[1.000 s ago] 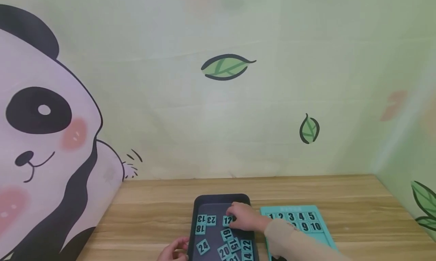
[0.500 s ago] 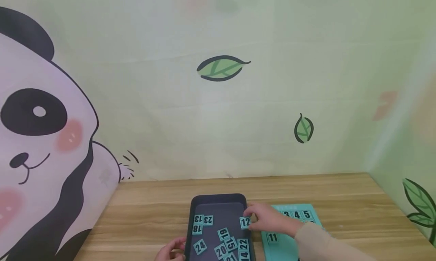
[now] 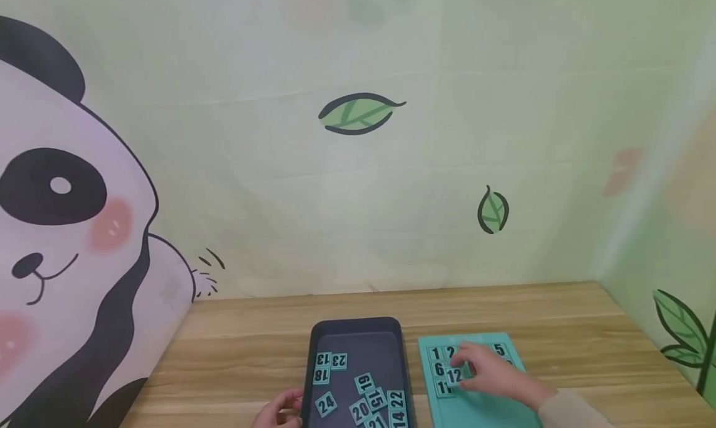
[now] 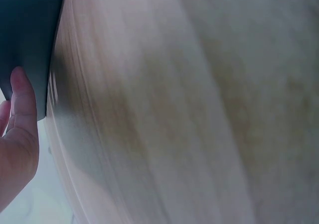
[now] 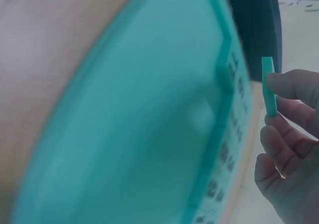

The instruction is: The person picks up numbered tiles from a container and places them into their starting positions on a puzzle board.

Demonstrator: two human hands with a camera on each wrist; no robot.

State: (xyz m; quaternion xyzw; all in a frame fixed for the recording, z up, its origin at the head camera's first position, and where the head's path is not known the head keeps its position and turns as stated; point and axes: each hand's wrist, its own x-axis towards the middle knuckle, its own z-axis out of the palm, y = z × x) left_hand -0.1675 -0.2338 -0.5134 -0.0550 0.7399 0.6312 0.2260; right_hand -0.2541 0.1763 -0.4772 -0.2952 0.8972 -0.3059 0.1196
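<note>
Along the dark tray's (image 3: 363, 347) left edge, the left hand (image 3: 278, 409) is placed, fingers relaxed against the outer side, nothing enclosed; if pressed too hard, the tray could be shifted and its tiles disturbed. Above the teal board's (image 3: 481, 412) left part, tile 12 (image 3: 454, 376) is pinched between the right hand's (image 3: 495, 371) thumb and fingers. Since it is held by fingertips only, it could be dropped askew; if lowered too far left, it could be lodged on tile 11 (image 3: 442, 388).

Surroundings: at the table's (image 3: 235, 353) left edge, a panda print (image 3: 50, 123) is displayed. Inside the tray, tiles 13 (image 3: 323, 359), 18 (image 3: 321, 376) and 23 (image 3: 339, 361) are grouped, inverted, by the left edge; tile 24 (image 3: 326, 404) is set apart; tiles 15 (image 3: 376, 399), 19 (image 3: 364, 383) and 20 (image 3: 360, 410) are clustered; tile 22 (image 3: 396, 399) is placed along the right edge. On the board, tiles 1 (image 3: 436, 353), 6 (image 3: 439, 369) and 5 (image 3: 500, 350) can be read; others are masked by the right hand, by which the sight of the spot beside tile 11 is also obstructed.
</note>
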